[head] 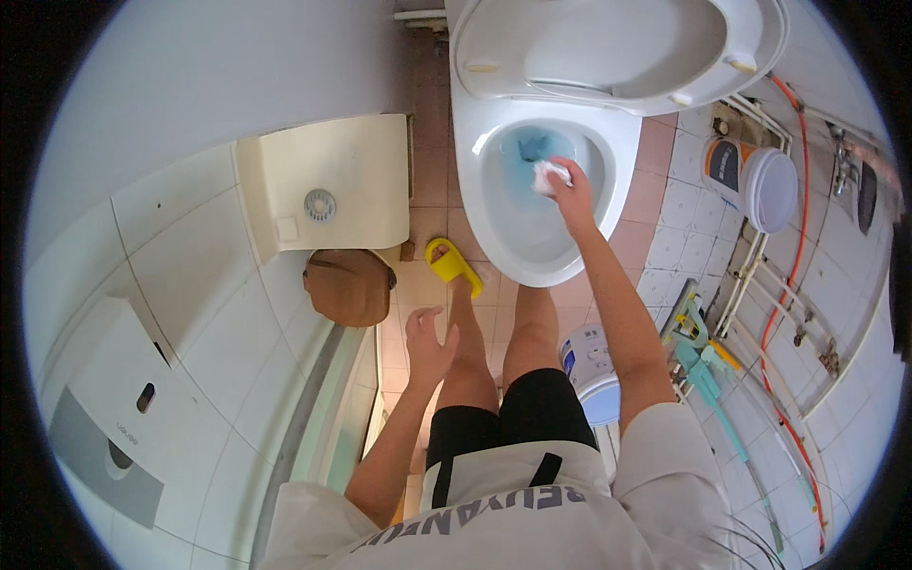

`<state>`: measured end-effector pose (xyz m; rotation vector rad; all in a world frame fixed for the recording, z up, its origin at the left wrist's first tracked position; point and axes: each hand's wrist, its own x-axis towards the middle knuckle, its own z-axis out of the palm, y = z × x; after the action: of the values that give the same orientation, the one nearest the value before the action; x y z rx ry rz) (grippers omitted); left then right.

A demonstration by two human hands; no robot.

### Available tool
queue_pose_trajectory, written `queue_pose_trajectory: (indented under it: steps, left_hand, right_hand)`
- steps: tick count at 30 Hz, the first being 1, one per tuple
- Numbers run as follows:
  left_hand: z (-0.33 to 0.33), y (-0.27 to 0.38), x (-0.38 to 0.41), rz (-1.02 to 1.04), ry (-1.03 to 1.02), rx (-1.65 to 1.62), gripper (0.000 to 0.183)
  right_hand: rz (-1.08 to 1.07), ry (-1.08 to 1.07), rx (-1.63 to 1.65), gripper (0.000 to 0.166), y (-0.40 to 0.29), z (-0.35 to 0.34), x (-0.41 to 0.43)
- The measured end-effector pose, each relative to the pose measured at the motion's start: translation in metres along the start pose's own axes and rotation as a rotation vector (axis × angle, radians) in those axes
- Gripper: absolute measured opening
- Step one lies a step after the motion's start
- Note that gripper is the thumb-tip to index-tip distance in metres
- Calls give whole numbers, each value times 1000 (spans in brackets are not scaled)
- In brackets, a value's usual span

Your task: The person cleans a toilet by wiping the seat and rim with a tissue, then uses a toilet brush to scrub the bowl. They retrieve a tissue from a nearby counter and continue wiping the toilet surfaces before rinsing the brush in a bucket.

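Observation:
My right hand (pixel 574 201) grips a crumpled piece of white tissue (pixel 547 177) over the bowl of a white toilet (pixel 467 167). Blue-tinted water (pixel 531 146) covers the bottom of the bowl, with a darker blue patch in it. Both the toilet seat and lid (pixel 627 43) are raised against the back. My left hand (pixel 429 347) hangs in the air before my left leg, fingers apart and holding nothing. A yellow slipper (pixel 452 269) is on my left foot; my right foot is hidden beneath the toilet's front.
Left of the toilet are a cream basin (pixel 342 153) with a drain and a brown lidded bin (pixel 348 288). A white tissue dispenser (pixel 114 406) is on the left wall. At right are white buckets (pixel 773 189), pipes, an orange hose (pixel 804 178) and green-handled mops (pixel 702 370).

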<state>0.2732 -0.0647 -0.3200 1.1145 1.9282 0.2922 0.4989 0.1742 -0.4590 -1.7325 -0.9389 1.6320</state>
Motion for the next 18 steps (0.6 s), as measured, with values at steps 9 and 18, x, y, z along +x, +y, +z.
queue_pose_trajectory:
  steps: [9, 18]
  left_hand:
    - [5, 1, -4, 38, 5, -1, 40]
    - [23, 13, 5, -24, -59, 19, 40]
  right_hand:
    - [-535, 242, -634, 24, -3, 2, 42]
    - [-972, -48, -1224, 30, -45, -63, 100]
